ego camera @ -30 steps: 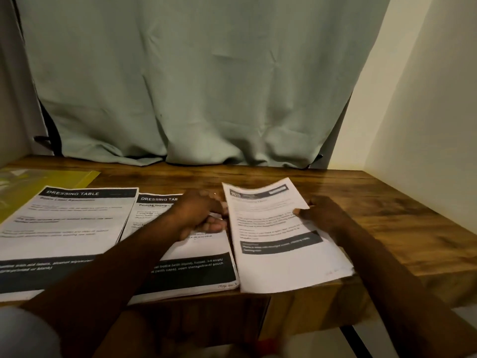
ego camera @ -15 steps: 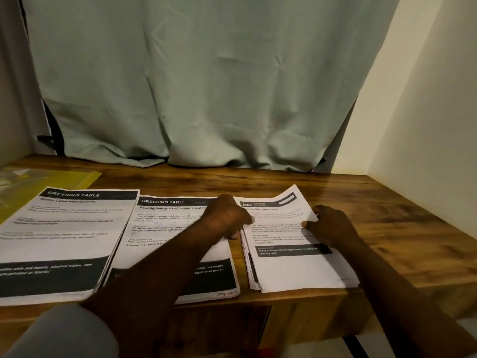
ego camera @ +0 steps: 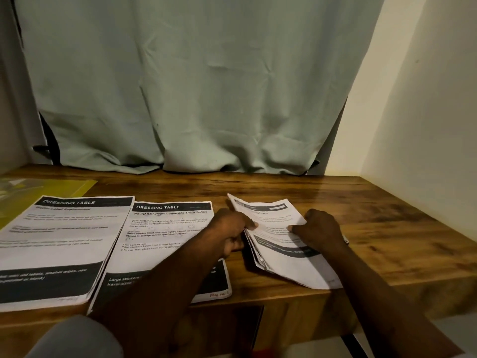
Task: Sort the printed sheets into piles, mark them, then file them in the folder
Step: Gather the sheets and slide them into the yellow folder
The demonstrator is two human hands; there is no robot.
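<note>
On the table, right of centre: right stack (ego camera: 281,254) of printed sheets; white pages with a dark band across the lower half; its far end is lifted off the wood and tilted; the page edges on its left side fan apart; its near corner reaches the front edge of the table (ego camera: 374,210).
Your left hand (ego camera: 229,228): at the left edge of the right stack; a fingertip rests on the top page and the other fingers (ego camera: 233,248) are curled in below; it pinches that edge.
Your right hand (ego camera: 320,231): at the right edge of the same stack; the thumb lies on the top page and the rest of the hand curls round the edge; it grips the stack.
Middle pile (ego camera: 165,228): headed "DRESSING TABLE", with a subtitle about pouring skincare lotion into travel bottles; lying flat, just left of your left hand; your left forearm crosses its near right part; red handwriting at its near right corner, too small to read.
Left pile (ego camera: 59,241): also headed "DRESSING TABLE"; lying flat, side by side with the middle pile.
Folder (ego camera: 51,189): yellow and translucent; flat at the far left of the table; the far edge of the left pile lies over its near part.
Backdrop: pale green curtain (ego camera: 193,86) hanging down to the far edge of the table; cream wall (ego camera: 426,125) on the right.
Sleeve (ego camera: 77,337): grey, at the lower left.
</note>
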